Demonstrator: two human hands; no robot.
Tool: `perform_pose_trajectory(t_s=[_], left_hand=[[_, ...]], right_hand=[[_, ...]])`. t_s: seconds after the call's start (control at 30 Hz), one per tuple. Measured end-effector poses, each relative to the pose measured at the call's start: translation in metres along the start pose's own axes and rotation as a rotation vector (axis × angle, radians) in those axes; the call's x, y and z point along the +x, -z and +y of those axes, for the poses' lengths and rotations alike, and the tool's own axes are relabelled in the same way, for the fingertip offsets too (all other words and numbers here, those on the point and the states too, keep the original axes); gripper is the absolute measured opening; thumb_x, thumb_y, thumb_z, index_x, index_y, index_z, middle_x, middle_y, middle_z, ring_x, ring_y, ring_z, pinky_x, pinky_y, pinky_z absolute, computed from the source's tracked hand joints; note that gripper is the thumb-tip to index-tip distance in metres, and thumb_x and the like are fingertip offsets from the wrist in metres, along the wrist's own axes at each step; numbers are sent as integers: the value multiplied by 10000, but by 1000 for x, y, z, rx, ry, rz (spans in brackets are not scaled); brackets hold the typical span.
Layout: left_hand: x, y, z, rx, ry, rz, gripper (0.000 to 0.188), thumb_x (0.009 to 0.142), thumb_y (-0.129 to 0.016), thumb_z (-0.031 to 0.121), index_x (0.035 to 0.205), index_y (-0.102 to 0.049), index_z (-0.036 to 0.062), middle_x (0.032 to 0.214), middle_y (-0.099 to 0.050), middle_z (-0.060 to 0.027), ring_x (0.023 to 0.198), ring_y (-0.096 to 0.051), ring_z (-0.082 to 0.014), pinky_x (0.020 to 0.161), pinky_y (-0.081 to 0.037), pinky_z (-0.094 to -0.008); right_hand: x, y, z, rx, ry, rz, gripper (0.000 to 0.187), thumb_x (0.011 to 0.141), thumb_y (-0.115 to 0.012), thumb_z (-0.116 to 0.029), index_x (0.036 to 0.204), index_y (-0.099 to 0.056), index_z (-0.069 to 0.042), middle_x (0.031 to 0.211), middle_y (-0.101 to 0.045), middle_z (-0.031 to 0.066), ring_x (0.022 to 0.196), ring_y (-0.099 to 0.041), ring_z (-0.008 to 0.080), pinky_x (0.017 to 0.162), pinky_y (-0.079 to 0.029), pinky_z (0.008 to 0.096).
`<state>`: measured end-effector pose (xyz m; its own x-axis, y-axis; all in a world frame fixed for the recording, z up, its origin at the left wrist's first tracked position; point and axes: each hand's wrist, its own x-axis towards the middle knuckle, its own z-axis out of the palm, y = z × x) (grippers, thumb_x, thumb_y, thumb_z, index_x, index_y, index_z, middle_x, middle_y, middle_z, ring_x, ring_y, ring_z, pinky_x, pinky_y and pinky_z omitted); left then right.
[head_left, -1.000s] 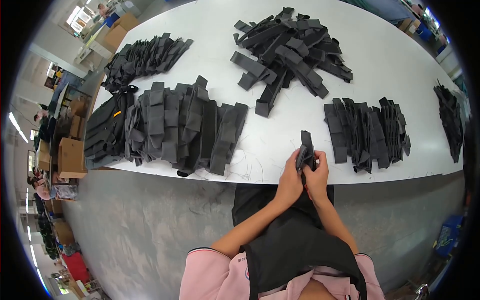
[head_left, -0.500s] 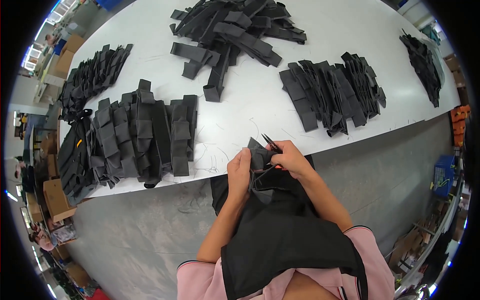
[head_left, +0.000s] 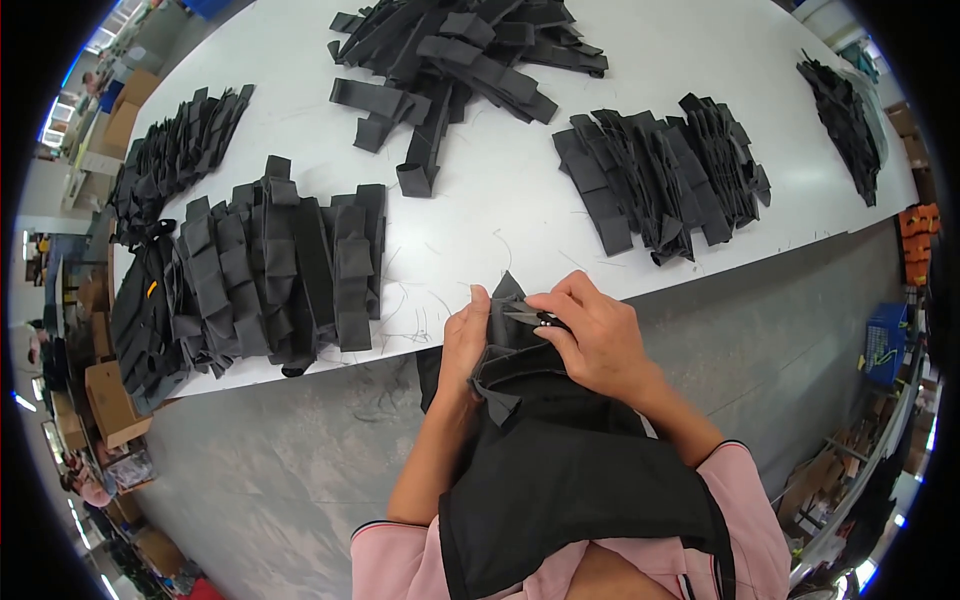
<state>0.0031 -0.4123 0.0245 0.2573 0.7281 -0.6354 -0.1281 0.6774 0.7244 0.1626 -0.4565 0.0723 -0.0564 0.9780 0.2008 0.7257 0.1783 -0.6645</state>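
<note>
My left hand [head_left: 465,340] grips a dark grey folded fabric strip [head_left: 500,350] over my lap, just off the table's front edge. The strip hangs down in a loop, its lower end lying against my black apron [head_left: 580,470]. My right hand [head_left: 605,335] is closed around small black-handled thread snips [head_left: 548,320]. Their metal blades point left and touch or nearly touch the fabric beside my left thumb. Whether the blades are apart or together is hard to make out.
The white table [head_left: 470,230] carries a loose heap of grey strips [head_left: 470,50] at the back. Stacked strips [head_left: 270,265] lie at left, more strips [head_left: 655,180] at right. A dark bundle [head_left: 840,125] lies far right. Cut thread ends litter the tabletop.
My right hand has turned over, swinging the snips from pointing up and away to pointing left at the fabric. The strip has shifted in my left hand, and more of it hangs down.
</note>
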Motion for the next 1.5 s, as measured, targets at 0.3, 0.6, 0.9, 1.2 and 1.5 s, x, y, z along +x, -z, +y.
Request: perform_pose_trajectory(t_s=[0.3, 0.6, 0.9, 1.2, 1.5], left_hand=[[0, 2, -2, 11, -12, -1, 514, 945, -455, 483, 787, -602, 17, 729, -576, -12, 636, -478, -68, 575, -409, -222], [-4, 2, 2, 33, -2, -44, 529, 942, -458, 485, 844, -633, -5, 748, -609, -32, 650, -517, -77, 591, -429, -221], [-1, 8, -1, 70, 8, -43, 531, 943, -457, 482, 860, -636, -11, 780, -621, -42, 681, -533, -87, 629, -439, -227], [-3, 5, 11, 140, 91, -34, 545, 934, -466, 496, 861, -629, -18, 786, -613, -51, 694, -530, -99, 645, -437, -240], [3, 16, -2, 90, 152, -75, 516, 921, -497, 493, 811, -623, 4, 760, -606, -41, 666, -522, -92, 611, -428, -237]], right_hand=[[-2, -8, 0, -163, 150, 56, 277, 716, -694, -94, 976, -600, -72, 831, -505, 43, 555, -550, 188, 509, -442, 299], [-10, -10, 2, 184, -73, 97, 245, 731, -680, -69, 966, -614, -75, 809, -500, 47, 576, -564, 213, 507, -445, 304], [-5, -7, 0, 70, -51, 52, 202, 734, -670, -61, 930, -625, -81, 794, -507, 47, 595, -570, 210, 516, -447, 309], [0, 9, 3, 158, -42, -70, 179, 718, -685, -50, 895, -656, -66, 755, -507, 42, 590, -527, 193, 530, -421, 276], [18, 23, 3, 47, 82, -383, 217, 702, -676, -84, 904, -596, -81, 829, -507, 49, 689, -552, 245, 580, -423, 348]])
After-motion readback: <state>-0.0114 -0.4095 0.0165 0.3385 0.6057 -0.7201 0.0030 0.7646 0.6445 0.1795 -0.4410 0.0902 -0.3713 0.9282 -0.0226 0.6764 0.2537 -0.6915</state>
